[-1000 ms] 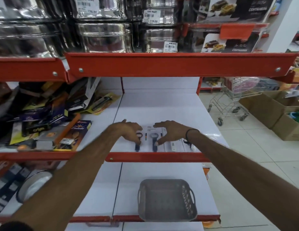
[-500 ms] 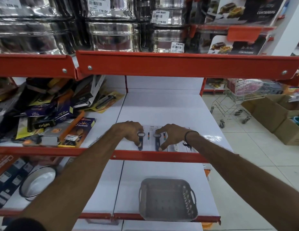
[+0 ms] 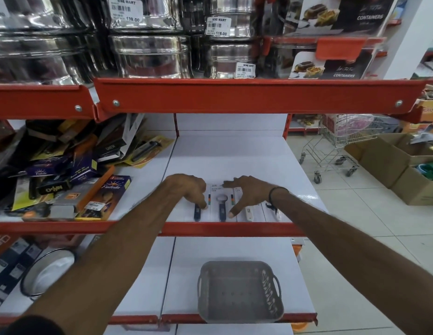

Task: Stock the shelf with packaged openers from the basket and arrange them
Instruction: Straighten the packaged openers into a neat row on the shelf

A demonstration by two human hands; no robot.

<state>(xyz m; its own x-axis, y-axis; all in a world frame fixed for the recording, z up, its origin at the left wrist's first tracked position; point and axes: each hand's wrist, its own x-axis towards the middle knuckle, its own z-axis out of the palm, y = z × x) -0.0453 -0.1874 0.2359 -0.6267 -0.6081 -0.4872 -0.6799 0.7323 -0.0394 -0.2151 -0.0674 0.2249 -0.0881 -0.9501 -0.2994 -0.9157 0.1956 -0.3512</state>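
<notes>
Packaged openers (image 3: pixel 221 204) are lying flat in a side-by-side row at the front edge of the white middle shelf (image 3: pixel 234 155), centre of the frame, their handles pointing toward the red front lip. The two at the left are showing dark blue handles on white backing cards; the second is displaying a round metal head. Two more to the right are showing white handles, partly hidden. The cards are sitting edge to edge or slightly overlapping; which is unclear. The grey plastic basket (image 3: pixel 239 292) is resting on the lower shelf, lower centre of the frame, upright, showing nothing inside.
</notes>
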